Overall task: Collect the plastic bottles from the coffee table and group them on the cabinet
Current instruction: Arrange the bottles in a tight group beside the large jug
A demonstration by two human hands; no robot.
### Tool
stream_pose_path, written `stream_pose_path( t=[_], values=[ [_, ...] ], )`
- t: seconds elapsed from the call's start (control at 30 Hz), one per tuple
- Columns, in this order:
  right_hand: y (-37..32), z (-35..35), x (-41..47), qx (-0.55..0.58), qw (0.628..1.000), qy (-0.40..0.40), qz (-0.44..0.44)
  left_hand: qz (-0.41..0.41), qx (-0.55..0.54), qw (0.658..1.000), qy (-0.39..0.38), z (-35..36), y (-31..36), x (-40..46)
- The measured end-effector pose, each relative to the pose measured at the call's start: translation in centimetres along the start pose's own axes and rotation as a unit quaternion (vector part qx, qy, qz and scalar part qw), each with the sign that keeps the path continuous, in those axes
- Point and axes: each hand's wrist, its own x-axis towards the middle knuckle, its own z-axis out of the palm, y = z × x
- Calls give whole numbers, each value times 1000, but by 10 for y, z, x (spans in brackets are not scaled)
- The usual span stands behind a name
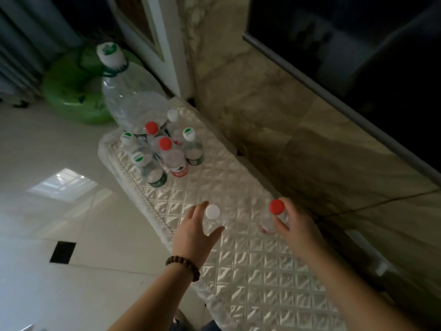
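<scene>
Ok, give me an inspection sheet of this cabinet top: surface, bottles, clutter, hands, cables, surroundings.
Surface: quilted white satin cabinet cover, smooth.
Job's things: white-capped clear plastic bottle and red-capped clear plastic bottle upright near the front; cluster of small capped bottles at the far end beside a large clear water jug.
Clutter: nothing seen.
Hands: left hand has its fingers round the white-capped bottle; right hand grips the red-capped one.
Cables: thin dark line along the marble wall, possibly a cable.
Surroundings: green inflatable ring on the tiled floor; dark screen above.
</scene>
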Motion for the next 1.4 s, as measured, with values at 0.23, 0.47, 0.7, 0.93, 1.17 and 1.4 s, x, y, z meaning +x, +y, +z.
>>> stream_pose_path(
  t=[0.23,0.47,0.7,0.93,1.17,1.4],
  values=[
    [-67,-1,47,54,995,13,-85,-41,-27,996,70,-27,-24,35],
    [-137,34,104,65,985,-10,-162,-46,-62,992,101,-33,-44,74],
    [-162,63,121,55,980,-40,-185,-85,-77,990,81,-26,-62,83],
    [-167,67,124,50,982,-71,-166,-146,-128,979,69,-18,-59,76],
    [-179,69,129,59,977,-101,-177,-144,-122,976,103,-28,-70,79],
    [-189,77,132,66,973,-109,-190,-170,-151,967,118,-34,-80,79]
  ],
)
